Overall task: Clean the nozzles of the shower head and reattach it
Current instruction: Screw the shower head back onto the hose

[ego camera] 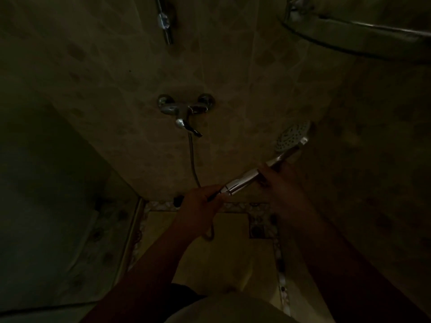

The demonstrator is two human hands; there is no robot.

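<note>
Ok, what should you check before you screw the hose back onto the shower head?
1. Right hand grips the shower head handle: ok.
2. Left hand holds the hose end at the handle's base: ok.
3. Hose end lined up straight with the handle: cannot tell, too dark.
4. Nozzles clean: cannot tell, the face is dim and angled.
5. Hose runs from the mixer tap without kinks: ok where visible.
6. Tap lever off, no water flowing: none visible, ok.
</note>
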